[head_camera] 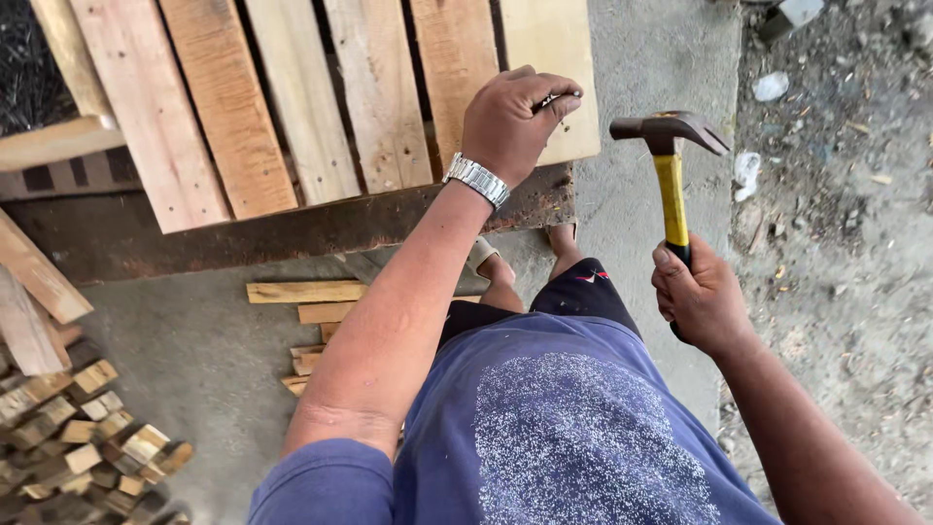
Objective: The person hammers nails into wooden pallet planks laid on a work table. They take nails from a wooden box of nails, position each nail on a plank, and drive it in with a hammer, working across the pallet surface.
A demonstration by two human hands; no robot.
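Step in hand, as judged: nail-setting. Left hand (512, 119), top centre, pinches a small thin nail (562, 97) upright on pale wooden pallet slats (301, 97). Right hand (702, 299), grip clamped around yellow-handled claw hammer (671, 160), raised mid-right; next calls for a square, light tap

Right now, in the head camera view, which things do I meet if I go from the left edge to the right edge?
Pile of small wood blocks → loose wood strips on the ground → left hand pinching a small nail on the plank → hammer → right hand holding the hammer's handle → scraps on the dirt ground.
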